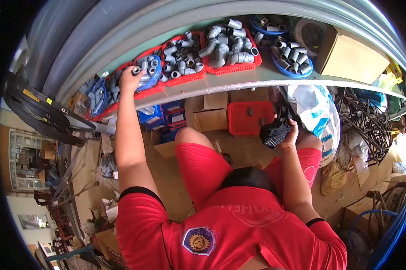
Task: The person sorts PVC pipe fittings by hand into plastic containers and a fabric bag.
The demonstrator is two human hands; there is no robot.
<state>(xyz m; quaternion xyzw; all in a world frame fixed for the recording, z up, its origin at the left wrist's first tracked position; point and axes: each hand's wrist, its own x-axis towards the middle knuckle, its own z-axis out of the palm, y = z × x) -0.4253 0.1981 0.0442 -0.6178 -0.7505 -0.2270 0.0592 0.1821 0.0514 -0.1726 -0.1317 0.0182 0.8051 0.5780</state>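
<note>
My left hand (129, 81) reaches up to the shelf, its fingers closed on a small grey pipe fitting (136, 70). Directly beside it is a blue basket (158, 75) of grey fittings, set in a red basket (150, 92). In my right hand (290, 136), lower down over my knee, I grip a crumpled black plastic bag (275, 131); what it contains is hidden. Behind the bag, a red tray (239, 118) with a couple of dark fittings rests below the shelf.
Along the shelf (189, 91) stand more red baskets (232, 69) and blue baskets (287, 72) of fittings. A cardboard box (352, 56) sits at its right end. Long grey pipes (122, 33) run overhead. A white sack (317, 112) and a tangle of dark rods (365, 123) are on my right.
</note>
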